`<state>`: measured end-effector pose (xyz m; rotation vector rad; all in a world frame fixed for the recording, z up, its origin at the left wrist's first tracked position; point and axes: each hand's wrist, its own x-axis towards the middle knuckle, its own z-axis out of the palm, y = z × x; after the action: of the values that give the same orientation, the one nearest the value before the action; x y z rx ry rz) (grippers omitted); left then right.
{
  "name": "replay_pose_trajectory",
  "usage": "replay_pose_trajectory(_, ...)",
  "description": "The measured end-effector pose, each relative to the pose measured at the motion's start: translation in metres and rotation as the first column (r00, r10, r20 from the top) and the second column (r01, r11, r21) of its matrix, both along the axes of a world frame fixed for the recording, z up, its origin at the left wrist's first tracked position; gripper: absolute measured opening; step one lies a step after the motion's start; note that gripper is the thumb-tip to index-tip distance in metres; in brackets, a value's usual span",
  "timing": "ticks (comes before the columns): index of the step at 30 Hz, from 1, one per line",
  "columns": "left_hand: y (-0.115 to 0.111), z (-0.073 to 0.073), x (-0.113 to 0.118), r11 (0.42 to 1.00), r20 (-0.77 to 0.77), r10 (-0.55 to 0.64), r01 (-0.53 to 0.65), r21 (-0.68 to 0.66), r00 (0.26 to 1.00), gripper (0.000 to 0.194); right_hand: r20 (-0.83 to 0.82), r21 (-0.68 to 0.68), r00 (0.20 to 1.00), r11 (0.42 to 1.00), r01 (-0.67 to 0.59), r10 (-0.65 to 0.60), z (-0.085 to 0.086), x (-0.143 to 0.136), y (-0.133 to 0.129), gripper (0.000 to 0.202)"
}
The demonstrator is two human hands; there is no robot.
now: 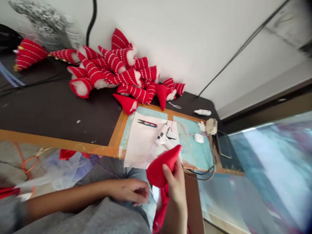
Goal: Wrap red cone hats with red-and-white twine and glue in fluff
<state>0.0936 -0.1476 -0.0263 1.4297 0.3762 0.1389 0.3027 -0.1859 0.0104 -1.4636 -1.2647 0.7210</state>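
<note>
My right hand (175, 177) is closed on a red felt cone (162, 165), its tip pointing up and right, just in front of the table edge. Over my lap, my left hand (134, 191) has its fingers curled; whatever may be inside them is hidden. A red-and-white cord (108, 170) runs across my trousers toward the left wrist. Beyond the cone, a white glue gun (162, 135) lies on a white sheet (137, 143), with thread snips (147, 123) beside it. More red fabric (161, 208) hangs below my right hand.
Stuffed red cones with white stitched stripes (117, 71) are heaped against the wall. Plain red cones (126, 103) lie at the heap's front. To the right are a white bottle (202, 112), a white case (199, 138), a cord ball (211, 126) and a cable (214, 159).
</note>
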Motion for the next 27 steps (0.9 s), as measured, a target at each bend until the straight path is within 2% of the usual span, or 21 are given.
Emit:
replay_pose_trajectory(2,0.01,0.021,-0.033,0.998,0.025,0.035,-0.033,-0.048,0.999,0.048,0.097,-0.073,0.995,0.997,0.008,-0.001,0.019,-0.019,0.013,0.04)
replay_pose_trajectory(3,0.017,0.033,-0.048,0.986,0.049,0.164,-0.161,-0.047,0.985,0.044,0.142,-0.085,0.99,0.996,-0.003,0.015,0.027,-0.028,0.02,0.042)
replay_pose_trajectory(4,0.026,0.045,-0.06,0.941,0.092,0.339,-0.339,-0.012,0.936,0.039,0.178,-0.085,0.984,0.996,-0.014,0.029,0.034,-0.037,0.026,0.043)
replay_pose_trajectory(6,0.041,0.069,-0.075,0.74,0.163,0.653,-0.669,0.07,0.74,0.026,0.221,-0.062,0.972,0.996,-0.063,0.075,0.042,-0.052,0.035,0.047)
replay_pose_trajectory(7,0.048,0.081,-0.076,0.635,0.212,0.738,-0.766,0.104,0.64,0.023,0.232,-0.04,0.968,0.995,-0.089,0.096,0.044,-0.059,0.038,0.048)
replay_pose_trajectory(8,0.053,0.09,-0.075,0.535,0.243,0.801,-0.836,0.123,0.548,0.02,0.241,-0.016,0.964,0.994,-0.112,0.112,0.045,-0.065,0.041,0.048)
replay_pose_trajectory(9,0.058,0.098,-0.071,0.459,0.265,0.838,-0.879,0.13,0.477,0.017,0.249,0.008,0.961,0.992,-0.127,0.121,0.045,-0.07,0.042,0.048)
replay_pose_trajectory(10,0.061,0.103,-0.066,0.422,0.279,0.854,-0.898,0.124,0.439,0.017,0.259,0.029,0.958,0.991,-0.133,0.121,0.045,-0.074,0.044,0.048)
replay_pose_trajectory(11,0.064,0.106,-0.06,0.413,0.28,0.86,-0.904,0.111,0.427,0.018,0.27,0.045,0.956,0.99,-0.132,0.115,0.045,-0.077,0.044,0.046)
replay_pose_trajectory(13,0.069,0.108,-0.049,0.435,0.274,0.857,-0.898,0.07,0.437,0.022,0.3,0.059,0.949,0.991,-0.117,0.094,0.046,-0.081,0.045,0.043)
replay_pose_trajectory(20,0.072,0.097,-0.029,0.423,0.209,0.892,-0.903,-0.079,0.4,0.029,0.366,0.075,0.93,0.994,-0.078,0.045,0.048,-0.078,0.046,0.04)
replay_pose_trajectory(23,0.072,0.095,-0.023,0.405,0.177,0.904,-0.911,-0.073,0.388,0.029,0.381,0.076,0.924,0.995,-0.067,0.033,0.047,-0.077,0.046,0.039)
replay_pose_trajectory(27,0.073,0.097,-0.018,0.392,0.194,0.902,-0.92,0.01,0.386,0.025,0.406,0.075,0.914,0.996,-0.047,0.013,0.045,-0.076,0.046,0.038)
